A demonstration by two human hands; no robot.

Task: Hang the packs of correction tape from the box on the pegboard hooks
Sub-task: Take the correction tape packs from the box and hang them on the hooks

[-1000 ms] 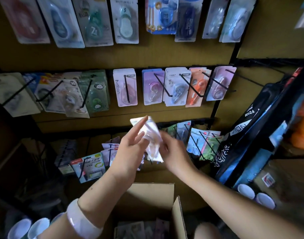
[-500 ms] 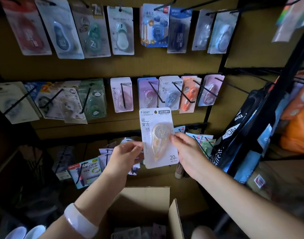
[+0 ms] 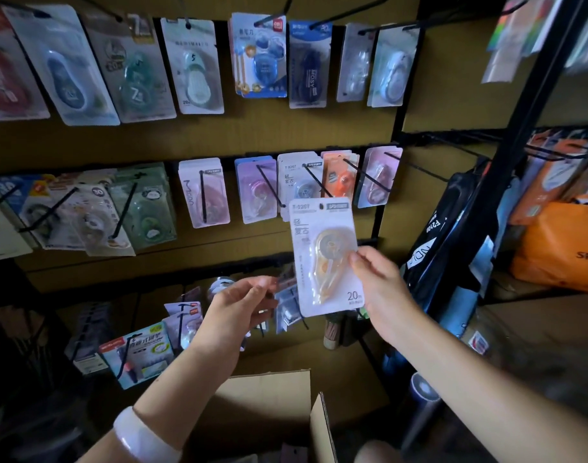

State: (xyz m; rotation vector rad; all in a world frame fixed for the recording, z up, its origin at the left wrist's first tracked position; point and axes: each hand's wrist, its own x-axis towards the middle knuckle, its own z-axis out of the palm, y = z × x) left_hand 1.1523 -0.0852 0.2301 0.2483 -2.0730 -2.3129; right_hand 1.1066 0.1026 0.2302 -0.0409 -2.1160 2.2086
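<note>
My right hand (image 3: 381, 289) pinches a white pack of correction tape (image 3: 322, 259) by its right edge, upright, with a yellowish dispenser and "20m" printed on it. The pack's top sits just below the middle row of hooks, under a matching white pack (image 3: 299, 182) and an orange one (image 3: 339, 177). My left hand (image 3: 242, 305) hovers to the left of the pack, fingers loosely curled, holding nothing. The cardboard box (image 3: 272, 406) stands open below my arms, with some packs dimly seen inside.
The pegboard (image 3: 252, 135) carries three rows of hanging packs on black hooks that jut toward me. A bare hook (image 3: 419, 167) sticks out at the right end of the middle row. A black metal rack (image 3: 519, 135) with bags stands to the right.
The left hand has let go of the pack and dropped lower left. The right hand alone has lifted the pack up and right toward the middle row of hooks.
</note>
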